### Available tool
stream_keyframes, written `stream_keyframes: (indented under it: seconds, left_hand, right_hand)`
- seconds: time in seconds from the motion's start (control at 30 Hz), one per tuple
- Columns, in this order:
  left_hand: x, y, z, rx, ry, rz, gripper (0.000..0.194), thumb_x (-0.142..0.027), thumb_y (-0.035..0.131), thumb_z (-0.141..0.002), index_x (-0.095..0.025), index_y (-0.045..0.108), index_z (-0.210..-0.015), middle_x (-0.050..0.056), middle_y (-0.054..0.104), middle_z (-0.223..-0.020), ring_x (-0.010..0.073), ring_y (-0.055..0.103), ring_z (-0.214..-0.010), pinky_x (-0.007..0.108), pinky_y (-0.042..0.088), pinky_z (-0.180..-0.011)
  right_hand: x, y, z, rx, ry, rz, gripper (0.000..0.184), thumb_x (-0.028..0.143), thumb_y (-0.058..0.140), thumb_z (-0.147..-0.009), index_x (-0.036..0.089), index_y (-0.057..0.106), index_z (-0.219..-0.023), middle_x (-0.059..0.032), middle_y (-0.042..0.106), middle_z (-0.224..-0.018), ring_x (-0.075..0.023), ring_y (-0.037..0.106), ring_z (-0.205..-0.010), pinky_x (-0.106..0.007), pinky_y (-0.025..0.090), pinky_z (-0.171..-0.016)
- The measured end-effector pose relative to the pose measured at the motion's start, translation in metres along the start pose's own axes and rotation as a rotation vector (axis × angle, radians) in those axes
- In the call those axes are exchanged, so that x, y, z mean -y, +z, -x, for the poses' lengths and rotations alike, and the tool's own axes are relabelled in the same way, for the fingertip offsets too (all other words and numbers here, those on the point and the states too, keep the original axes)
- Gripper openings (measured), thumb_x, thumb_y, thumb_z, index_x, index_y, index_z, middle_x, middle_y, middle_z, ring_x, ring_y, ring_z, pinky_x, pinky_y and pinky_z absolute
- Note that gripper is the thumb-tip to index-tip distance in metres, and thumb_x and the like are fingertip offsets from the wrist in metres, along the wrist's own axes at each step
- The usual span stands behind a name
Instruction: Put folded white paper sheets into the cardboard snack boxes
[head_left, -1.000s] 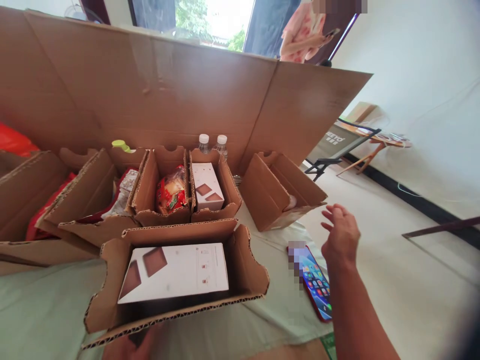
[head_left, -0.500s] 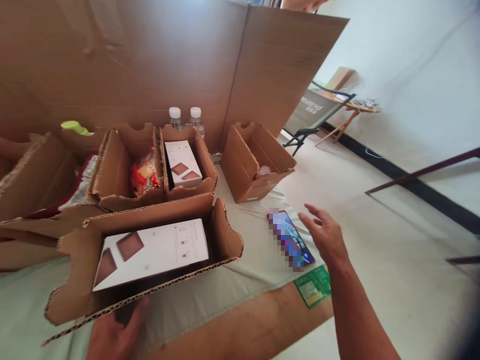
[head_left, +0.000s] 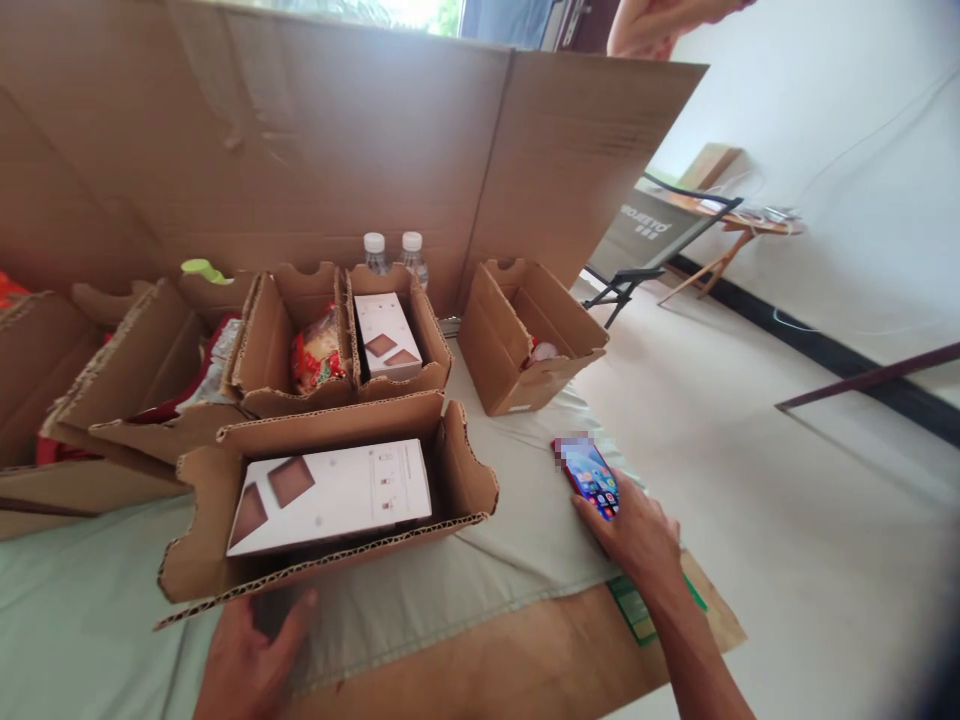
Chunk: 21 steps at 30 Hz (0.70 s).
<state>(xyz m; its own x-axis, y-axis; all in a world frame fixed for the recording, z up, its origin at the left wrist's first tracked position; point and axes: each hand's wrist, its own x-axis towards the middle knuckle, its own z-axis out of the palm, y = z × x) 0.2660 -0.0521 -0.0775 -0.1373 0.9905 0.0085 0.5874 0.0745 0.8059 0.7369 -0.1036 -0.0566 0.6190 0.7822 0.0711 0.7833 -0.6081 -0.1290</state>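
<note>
My right hand lies over the near end of a red smartphone with a lit screen, fingers curled onto it on the pale green cloth. My left hand rests flat at the front bottom edge of a cardboard tray, thumb against the cardboard. That tray holds a flat white box with brown squares printed on it.
Behind stand more cardboard trays: one with a small white box, one with a red snack bag, one at the right. Two water bottles and a tall cardboard wall are at the back. A folding chair stands far right.
My right hand has come down from the air onto the phone's near end. The left hand stays at the tray's front edge. The view has shifted slightly.
</note>
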Motion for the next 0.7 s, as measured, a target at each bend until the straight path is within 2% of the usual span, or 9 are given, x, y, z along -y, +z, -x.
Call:
stream_keyframes:
  seconds: [0.1, 0.23, 0.3, 0.33, 0.47, 0.53, 0.6, 0.63, 0.7]
  left_hand:
    - [0.001, -0.002, 0.000, 0.009, -0.047, 0.033, 0.071, -0.064, 0.070, -0.074, -0.024, 0.062, -0.132, 0.010, 0.074, -0.116, 0.0381, 0.068, -0.116, 0.055, 0.052, -0.107]
    - [0.000, -0.004, -0.002, 0.003, -0.054, 0.045, 0.067, -0.063, 0.069, -0.075, -0.023, 0.065, -0.129, 0.009, 0.076, -0.111, 0.0368, 0.071, -0.106, 0.053, 0.056, -0.101]
    - [-0.002, -0.005, -0.005, 0.011, -0.028, 0.034, 0.064, -0.062, 0.067, -0.077, -0.023, 0.067, -0.127, 0.009, 0.077, -0.109, 0.0366, 0.072, -0.104, 0.053, 0.056, -0.100]
    - [-0.004, -0.005, -0.008, 0.015, -0.015, 0.027, 0.062, -0.062, 0.066, -0.078, -0.023, 0.068, -0.126, 0.009, 0.077, -0.108, 0.0368, 0.072, -0.103, 0.053, 0.057, -0.099]
    - [-0.015, -0.003, -0.017, 0.022, 0.027, 0.007, 0.063, -0.063, 0.066, -0.075, -0.019, 0.072, -0.120, 0.011, 0.079, -0.100, 0.0401, 0.071, -0.106, 0.057, 0.055, -0.100]
    - [-0.023, -0.003, -0.019, 0.038, 0.041, 0.018, 0.060, -0.060, 0.065, -0.075, -0.019, 0.073, -0.117, 0.012, 0.079, -0.099, 0.0405, 0.070, -0.110, 0.057, 0.053, -0.102]
    - [-0.032, -0.004, -0.019, 0.077, 0.045, 0.056, 0.053, -0.054, 0.063, -0.077, -0.020, 0.073, -0.116, 0.011, 0.079, -0.099, 0.0387, 0.071, -0.111, 0.054, 0.055, -0.100]
    - [-0.036, -0.005, -0.019, 0.101, 0.046, 0.083, 0.050, -0.052, 0.061, -0.079, -0.020, 0.073, -0.116, 0.010, 0.080, -0.099, 0.0376, 0.071, -0.110, 0.052, 0.056, -0.098]
    - [-0.041, -0.005, -0.017, 0.138, 0.037, 0.135, 0.044, -0.047, 0.060, -0.082, -0.021, 0.073, -0.115, 0.009, 0.080, -0.097, 0.0358, 0.072, -0.109, 0.050, 0.058, -0.096]
  right_hand:
    - [-0.008, -0.002, 0.008, -0.018, -0.024, 0.048, 0.072, 0.062, 0.045, -0.087, 0.013, 0.055, -0.140, -0.0222, 0.070, -0.122, -0.0462, 0.064, -0.108, -0.064, 0.048, -0.087]
    - [-0.006, -0.012, 0.012, -0.177, -0.103, -0.056, 0.077, 0.073, 0.042, -0.088, 0.016, 0.058, -0.137, -0.0224, 0.063, -0.137, -0.0466, 0.063, -0.116, -0.065, 0.050, -0.089]
    - [0.012, -0.020, 0.013, -0.197, -0.227, -0.214, 0.074, 0.071, 0.050, -0.088, 0.017, 0.057, -0.138, -0.0207, 0.063, -0.138, -0.0423, 0.061, -0.124, -0.061, 0.050, -0.098]
    - [0.026, -0.023, 0.015, -0.162, -0.312, -0.296, 0.071, 0.068, 0.054, -0.089, 0.018, 0.055, -0.140, -0.0192, 0.063, -0.138, -0.0390, 0.060, -0.126, -0.057, 0.049, -0.103]
    - [0.093, -0.024, 0.032, 0.090, -0.631, -0.520, 0.068, 0.055, 0.061, -0.092, 0.021, 0.048, -0.149, -0.0150, 0.060, -0.144, -0.0331, 0.059, -0.130, -0.050, 0.051, -0.106]
    - [0.120, -0.016, 0.048, 0.173, -0.678, -0.577, 0.056, 0.054, 0.062, -0.090, 0.022, 0.060, -0.137, -0.0140, 0.067, -0.132, -0.0335, 0.067, -0.116, -0.048, 0.057, -0.095]
    - [0.136, -0.006, 0.065, 0.221, -0.645, -0.619, 0.039, 0.056, 0.061, -0.089, 0.025, 0.072, -0.110, -0.0102, 0.074, -0.099, -0.0303, 0.071, -0.082, -0.045, 0.061, -0.073]
    - [0.141, -0.001, 0.073, 0.223, -0.616, -0.636, 0.034, 0.057, 0.061, -0.089, 0.027, 0.073, -0.096, -0.0075, 0.071, -0.083, -0.0283, 0.067, -0.069, -0.044, 0.060, -0.064]
    - [0.143, 0.007, 0.085, 0.193, -0.564, -0.669, 0.033, 0.059, 0.061, -0.088, 0.028, 0.070, -0.082, -0.0036, 0.062, -0.064, -0.0278, 0.062, -0.059, -0.044, 0.057, -0.058]
